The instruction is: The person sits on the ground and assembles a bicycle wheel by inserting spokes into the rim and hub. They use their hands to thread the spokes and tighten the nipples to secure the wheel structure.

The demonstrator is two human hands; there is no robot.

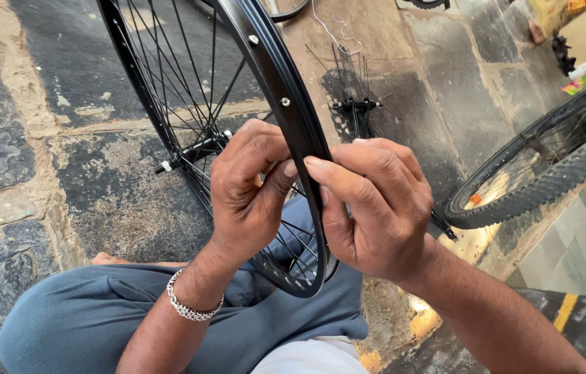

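Head view showed a black spoked wheel rim (291,111) standing upright on edge over the person's lap, running from the lap away up the frame. Left hand (248,190) and right hand (376,208) each pinched the rim's near edge. Beneath lay a cracked stone floor (43,138); a tyred bicycle wheel (542,180) stood at the right edge.

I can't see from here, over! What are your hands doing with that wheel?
Left hand and right hand both pinching the black wheel rim. Rim upright over the lap, spokes fitted. Loose hub with spokes lying on the stone floor behind.
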